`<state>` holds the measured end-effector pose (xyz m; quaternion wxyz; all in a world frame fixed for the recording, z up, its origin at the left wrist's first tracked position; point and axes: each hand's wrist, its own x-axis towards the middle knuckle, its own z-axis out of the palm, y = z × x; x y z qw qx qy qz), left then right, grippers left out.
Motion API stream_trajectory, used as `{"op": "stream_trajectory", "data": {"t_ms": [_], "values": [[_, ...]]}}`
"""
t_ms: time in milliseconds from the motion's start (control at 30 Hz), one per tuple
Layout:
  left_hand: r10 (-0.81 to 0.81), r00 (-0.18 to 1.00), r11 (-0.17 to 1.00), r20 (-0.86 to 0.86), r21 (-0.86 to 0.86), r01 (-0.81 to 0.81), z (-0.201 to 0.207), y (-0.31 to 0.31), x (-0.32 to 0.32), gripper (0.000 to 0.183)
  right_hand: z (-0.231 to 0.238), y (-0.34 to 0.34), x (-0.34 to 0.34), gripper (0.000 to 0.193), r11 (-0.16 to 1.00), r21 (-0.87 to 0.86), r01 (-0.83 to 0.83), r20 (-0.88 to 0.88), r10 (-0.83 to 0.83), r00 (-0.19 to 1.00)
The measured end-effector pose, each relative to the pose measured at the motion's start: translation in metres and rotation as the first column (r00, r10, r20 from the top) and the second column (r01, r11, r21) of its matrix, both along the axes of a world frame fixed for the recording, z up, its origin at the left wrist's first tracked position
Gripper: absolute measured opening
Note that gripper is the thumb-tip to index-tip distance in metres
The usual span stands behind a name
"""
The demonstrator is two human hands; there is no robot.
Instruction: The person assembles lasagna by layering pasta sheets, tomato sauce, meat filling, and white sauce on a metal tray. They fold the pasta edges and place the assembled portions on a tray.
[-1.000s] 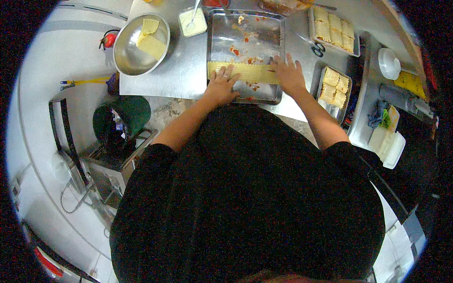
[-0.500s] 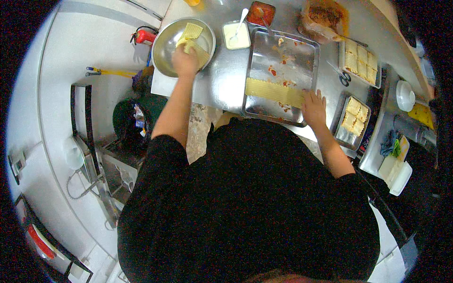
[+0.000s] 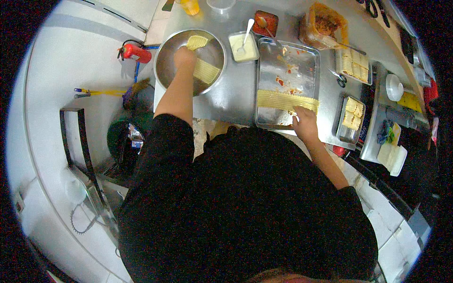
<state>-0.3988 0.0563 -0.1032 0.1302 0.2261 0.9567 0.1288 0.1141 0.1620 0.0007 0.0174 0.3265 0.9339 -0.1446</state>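
Note:
In the steel bowl (image 3: pixel 218 45) at the left, my left hand (image 3: pixel 185 59) reaches down among ridged lasagne sheets (image 3: pixel 206 70); its fingers are hidden from view. Another piece of lasagne sheet (image 3: pixel 197 42) rests against the bowl's far wall. A long lasagne strip (image 3: pixel 278 99) lies across the steel tray (image 3: pixel 264 63), which is smeared with red and pale bits. At the strip's near edge, toward its right end, is my right hand (image 3: pixel 306 125). Its fingers are bent, with the thumb apart from them and nothing visible between.
Beyond the tray stand a white cream tub (image 3: pixel 244 53) with a spoon, a red sauce container (image 3: pixel 265 23) and a box of brown filling (image 3: pixel 325 23). To the right are scissors (image 3: pixel 339 79) and two trays of filled pasta pieces, one far (image 3: pixel 353 66), one near (image 3: pixel 350 133).
My right hand has left the strip's right end for its near edge, and its fingers have bent. My left hand stays in the bowl, shifted away from the nearer sheet. The whole view has shifted.

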Motion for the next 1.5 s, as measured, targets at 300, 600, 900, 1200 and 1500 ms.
{"op": "stream_trajectory", "data": {"t_ms": [300, 600, 900, 1200, 1500], "values": [[-0.013, 0.849, 0.806, 0.529, 0.508, -0.304, 0.042, -0.061, 0.016, 0.036, 0.016, -0.025, -0.130, 0.038, 0.970, -0.203, -0.133, -0.085, 0.118, 0.989], [-0.473, 0.545, 0.803, 0.692, 0.593, -0.055, 0.117, -0.074, 0.010, 0.026, 0.019, -0.035, -0.339, 0.053, 0.408, -0.910, 0.074, -0.065, -0.316, 0.947], [-0.573, 0.314, 0.598, 0.757, 0.649, -0.471, 0.103, -0.089, -0.008, 0.024, 0.024, -0.040, -0.366, 0.032, -0.291, -0.941, -0.173, -0.055, -0.375, 0.925], [-0.575, 0.320, 0.696, 0.753, 0.655, -0.292, 0.074, -0.110, -0.003, 0.026, 0.053, -0.048, -0.390, 0.039, 0.757, -0.593, -0.273, -0.273, 0.130, 0.953], [-0.500, 0.517, 0.827, 0.695, 0.561, 0.046, 0.082, -0.115, 0.016, 0.023, 0.103, -0.029, -0.373, 0.035, 0.652, -0.709, -0.270, -0.357, 0.000, 0.934]]}}
